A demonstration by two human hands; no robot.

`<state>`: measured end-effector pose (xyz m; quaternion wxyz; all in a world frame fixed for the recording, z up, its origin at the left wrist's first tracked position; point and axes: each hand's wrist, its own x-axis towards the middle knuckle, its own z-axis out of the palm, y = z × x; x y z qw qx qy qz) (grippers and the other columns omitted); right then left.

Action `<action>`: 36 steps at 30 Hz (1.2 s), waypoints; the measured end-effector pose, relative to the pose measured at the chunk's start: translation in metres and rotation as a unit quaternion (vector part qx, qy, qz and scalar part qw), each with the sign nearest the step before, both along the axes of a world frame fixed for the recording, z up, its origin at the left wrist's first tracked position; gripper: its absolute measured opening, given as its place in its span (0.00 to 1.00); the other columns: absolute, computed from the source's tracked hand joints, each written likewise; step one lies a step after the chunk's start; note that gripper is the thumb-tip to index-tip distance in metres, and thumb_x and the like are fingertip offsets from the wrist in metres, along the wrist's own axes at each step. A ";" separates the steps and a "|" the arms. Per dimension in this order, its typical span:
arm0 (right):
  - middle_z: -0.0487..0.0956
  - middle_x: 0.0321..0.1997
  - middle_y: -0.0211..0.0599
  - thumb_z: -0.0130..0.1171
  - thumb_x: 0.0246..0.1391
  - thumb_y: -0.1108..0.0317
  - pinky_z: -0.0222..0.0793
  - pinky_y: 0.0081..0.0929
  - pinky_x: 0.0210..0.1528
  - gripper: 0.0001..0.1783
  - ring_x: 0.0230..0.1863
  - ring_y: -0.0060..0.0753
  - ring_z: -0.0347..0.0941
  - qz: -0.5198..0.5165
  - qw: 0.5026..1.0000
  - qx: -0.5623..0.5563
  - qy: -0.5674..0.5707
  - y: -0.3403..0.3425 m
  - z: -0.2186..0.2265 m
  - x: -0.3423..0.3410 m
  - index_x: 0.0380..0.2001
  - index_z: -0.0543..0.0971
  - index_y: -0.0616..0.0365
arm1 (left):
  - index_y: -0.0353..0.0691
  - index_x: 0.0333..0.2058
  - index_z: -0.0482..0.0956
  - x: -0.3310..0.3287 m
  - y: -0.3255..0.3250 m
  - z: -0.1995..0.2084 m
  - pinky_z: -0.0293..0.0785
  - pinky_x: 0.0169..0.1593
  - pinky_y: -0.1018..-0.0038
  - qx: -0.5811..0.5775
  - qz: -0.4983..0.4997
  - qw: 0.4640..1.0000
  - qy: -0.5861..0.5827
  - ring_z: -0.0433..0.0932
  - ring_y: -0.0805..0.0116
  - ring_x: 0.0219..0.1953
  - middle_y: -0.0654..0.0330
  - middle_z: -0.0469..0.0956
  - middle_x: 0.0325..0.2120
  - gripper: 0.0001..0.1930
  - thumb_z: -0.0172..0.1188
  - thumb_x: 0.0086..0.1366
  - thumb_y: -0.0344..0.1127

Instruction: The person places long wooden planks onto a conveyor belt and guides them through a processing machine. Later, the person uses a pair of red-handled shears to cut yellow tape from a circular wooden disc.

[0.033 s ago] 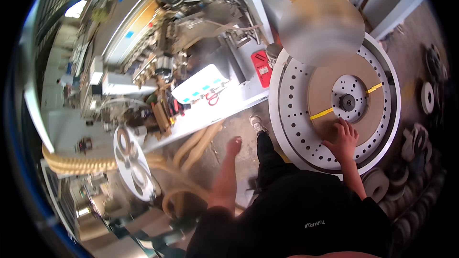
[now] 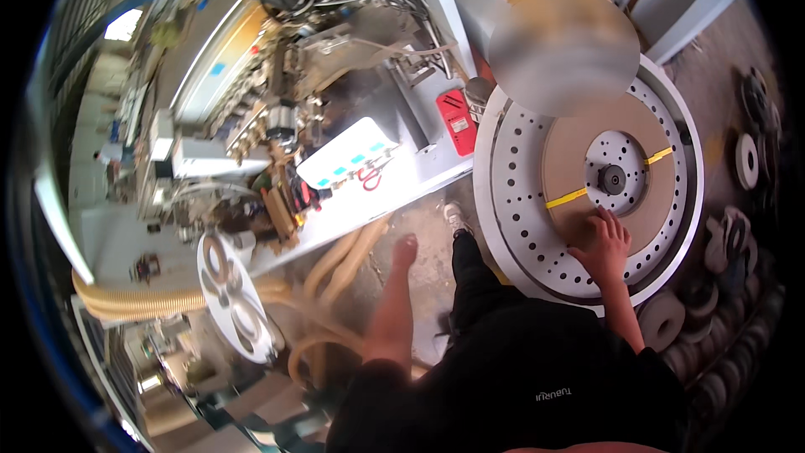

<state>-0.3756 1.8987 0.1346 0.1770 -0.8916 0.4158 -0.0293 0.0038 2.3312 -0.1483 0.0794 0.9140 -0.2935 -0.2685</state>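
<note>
My right hand lies with its fingers spread on the near part of a flat brown ring. The ring sits on a large white round plate dotted with holes, around a black central knob. Two yellow strips cross the ring, a left one and a right one. A blurred round patch hides the plate's far side. My left hand hangs over the floor, apart from the workbench and plate; its fingers are mostly hidden, and no held object shows.
A white workbench on the left carries red-handled scissors, a red box and machine parts. Tan ribbed hoses run below it. Beside the bench stands a round plate with discs. Several rolls lie at the right.
The view has shifted slightly, and my left hand sits a little further left and higher in the picture. My right hand stays on the brown ring.
</note>
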 end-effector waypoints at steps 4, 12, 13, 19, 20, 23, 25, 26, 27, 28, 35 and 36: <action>0.68 0.79 0.36 0.85 0.34 0.55 0.49 0.60 0.81 0.48 0.83 0.48 0.57 -0.092 0.994 0.014 0.056 0.014 -0.007 0.020 0.61 0.74 0.48 | 0.40 0.55 0.83 0.157 -0.021 -0.068 0.79 0.59 0.57 0.006 -0.057 0.991 -0.121 0.84 0.48 0.53 0.50 0.85 0.50 0.18 0.60 0.70 0.40; 0.69 0.78 0.40 0.85 0.37 0.59 0.59 0.48 0.80 0.50 0.81 0.50 0.59 -0.166 0.982 0.027 0.090 0.023 -0.005 0.078 0.65 0.72 0.51 | 0.46 0.60 0.80 0.260 -0.071 -0.093 0.75 0.65 0.62 -0.088 0.169 0.982 -0.007 0.74 0.57 0.68 0.56 0.78 0.64 0.21 0.56 0.70 0.27; 0.69 0.78 0.40 0.85 0.37 0.59 0.60 0.48 0.79 0.50 0.81 0.50 0.60 -0.180 0.979 0.035 0.094 0.023 -0.002 0.084 0.65 0.72 0.51 | 0.46 0.58 0.81 0.259 -0.058 -0.117 0.77 0.63 0.62 -0.138 0.201 0.970 -0.011 0.76 0.57 0.65 0.57 0.79 0.62 0.18 0.57 0.71 0.29; 0.72 0.75 0.40 0.85 0.38 0.56 0.64 0.46 0.76 0.47 0.76 0.51 0.67 -0.261 0.963 0.010 0.068 0.033 -0.002 0.118 0.63 0.76 0.51 | 0.41 0.39 0.82 0.209 -0.104 -0.042 0.83 0.39 0.59 0.058 0.240 0.969 0.031 0.85 0.53 0.32 0.55 0.86 0.37 0.06 0.66 0.64 0.32; 0.74 0.73 0.40 0.85 0.39 0.52 0.63 0.45 0.76 0.47 0.74 0.49 0.68 -0.248 0.966 -0.005 0.075 0.033 0.001 0.121 0.63 0.76 0.51 | 0.41 0.40 0.81 0.214 -0.083 -0.059 0.80 0.35 0.61 0.088 0.080 0.987 0.110 0.83 0.56 0.26 0.56 0.85 0.32 0.06 0.65 0.65 0.30; 0.76 0.70 0.38 0.84 0.39 0.46 0.59 0.48 0.78 0.47 0.72 0.46 0.69 -0.280 0.955 -0.019 0.090 0.041 -0.001 0.122 0.62 0.77 0.49 | 0.41 0.45 0.81 0.202 -0.052 -0.092 0.78 0.36 0.65 -0.119 0.336 0.736 0.575 0.85 0.67 0.37 0.60 0.86 0.42 0.11 0.65 0.65 0.33; 0.76 0.69 0.37 0.83 0.39 0.43 0.57 0.51 0.78 0.48 0.72 0.46 0.68 -0.273 0.958 -0.044 0.074 0.027 -0.003 0.133 0.63 0.77 0.48 | 0.44 0.48 0.80 0.146 -0.095 -0.017 0.75 0.36 0.69 -0.291 0.378 0.570 0.669 0.82 0.72 0.39 0.64 0.85 0.41 0.12 0.65 0.66 0.33; 0.77 0.68 0.36 0.83 0.38 0.41 0.56 0.53 0.78 0.49 0.71 0.45 0.68 -0.277 0.958 -0.045 0.065 0.027 -0.005 0.134 0.63 0.77 0.48 | 0.44 0.48 0.80 0.127 -0.123 0.038 0.74 0.37 0.71 -0.293 0.403 0.554 0.667 0.81 0.72 0.40 0.64 0.83 0.39 0.11 0.65 0.67 0.34; 0.76 0.68 0.36 0.83 0.38 0.41 0.55 0.54 0.79 0.49 0.71 0.45 0.68 -0.273 0.960 -0.040 0.059 0.029 -0.005 0.131 0.63 0.77 0.47 | 0.44 0.47 0.80 0.108 -0.151 0.089 0.74 0.37 0.72 -0.294 0.428 0.539 0.664 0.80 0.72 0.40 0.64 0.82 0.38 0.11 0.65 0.68 0.35; 0.76 0.68 0.36 0.82 0.38 0.41 0.54 0.55 0.79 0.49 0.72 0.45 0.68 -0.262 0.963 -0.036 0.048 0.026 -0.001 0.130 0.64 0.76 0.47 | 0.44 0.49 0.79 0.091 -0.177 0.145 0.73 0.37 0.73 -0.284 0.415 0.536 0.678 0.79 0.72 0.40 0.64 0.82 0.38 0.11 0.64 0.69 0.35; 0.69 0.77 0.35 0.81 0.40 0.43 0.40 0.62 0.85 0.53 0.81 0.45 0.59 -0.191 0.981 0.016 0.013 0.042 -0.004 0.050 0.69 0.73 0.47 | 0.39 0.48 0.79 -0.002 -0.297 0.283 0.77 0.38 0.68 -0.243 -0.068 0.741 0.622 0.83 0.58 0.39 0.60 0.84 0.38 0.17 0.63 0.73 0.47; 0.68 0.78 0.35 0.81 0.40 0.43 0.39 0.64 0.85 0.53 0.82 0.45 0.57 -0.186 0.982 0.015 0.013 0.046 -0.003 0.038 0.69 0.72 0.47 | 0.37 0.47 0.79 -0.016 -0.311 0.294 0.78 0.40 0.66 -0.233 -0.111 0.803 0.536 0.85 0.54 0.39 0.57 0.85 0.38 0.19 0.64 0.73 0.50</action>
